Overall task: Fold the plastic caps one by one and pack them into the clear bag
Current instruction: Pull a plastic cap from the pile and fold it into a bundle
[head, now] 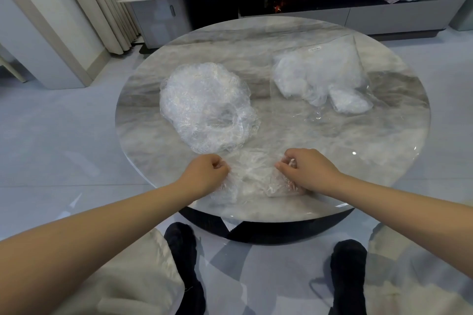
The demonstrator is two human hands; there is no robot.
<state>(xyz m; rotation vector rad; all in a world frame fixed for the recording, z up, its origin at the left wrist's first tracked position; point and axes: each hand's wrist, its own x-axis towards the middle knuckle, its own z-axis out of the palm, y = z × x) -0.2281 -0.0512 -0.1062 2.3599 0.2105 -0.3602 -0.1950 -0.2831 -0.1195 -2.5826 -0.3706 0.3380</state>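
my left hand (207,171) and right hand (302,166) each pinch one edge of a cap (252,176) lying at the near table (384,151) rim. i judge: draw it flat, then fold edge to edge. the pile (204,105) sits beyond, left; the bag (322,77), part filled, right. its label (315,49) is too small to read.

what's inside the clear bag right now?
The clear bag on the round table holds bunched white plastic caps, one folded bundle nearest its opening. Their count can't be told: the layers overlap and hide each other.
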